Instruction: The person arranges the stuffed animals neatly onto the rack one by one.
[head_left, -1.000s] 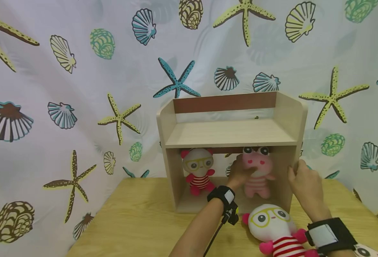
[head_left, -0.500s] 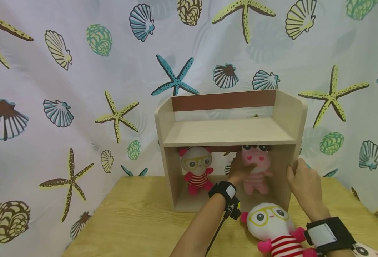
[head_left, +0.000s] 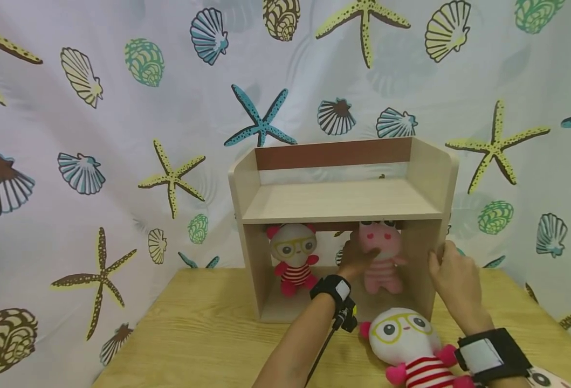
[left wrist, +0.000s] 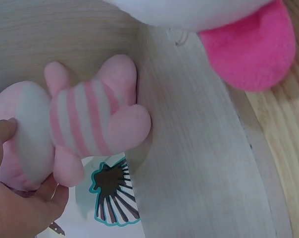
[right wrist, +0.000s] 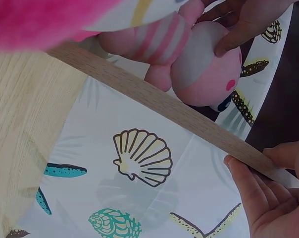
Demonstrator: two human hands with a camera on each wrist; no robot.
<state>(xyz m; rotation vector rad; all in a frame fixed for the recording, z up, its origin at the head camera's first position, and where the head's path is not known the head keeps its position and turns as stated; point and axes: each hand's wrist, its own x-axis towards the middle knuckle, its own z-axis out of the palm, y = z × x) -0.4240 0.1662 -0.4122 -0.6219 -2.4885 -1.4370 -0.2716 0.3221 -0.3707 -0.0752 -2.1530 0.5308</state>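
Seashell curtain (head_left: 120, 134) behind, our left hand's (head_left: 355, 260) fingers pinch the pink plush (head_left: 382, 269) upright in the shelf's (head_left: 343, 199) lower bay; right hand's (head_left: 455, 276) pinch the side panel (right wrist: 154, 99). Release it off-balance, and that plush could topple!

The pink plush (head_left: 383, 269) has shifted farther back.

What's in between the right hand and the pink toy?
The shelf's side wall. In the head view, the right hand grips it, and the pink toy is on its inner side.
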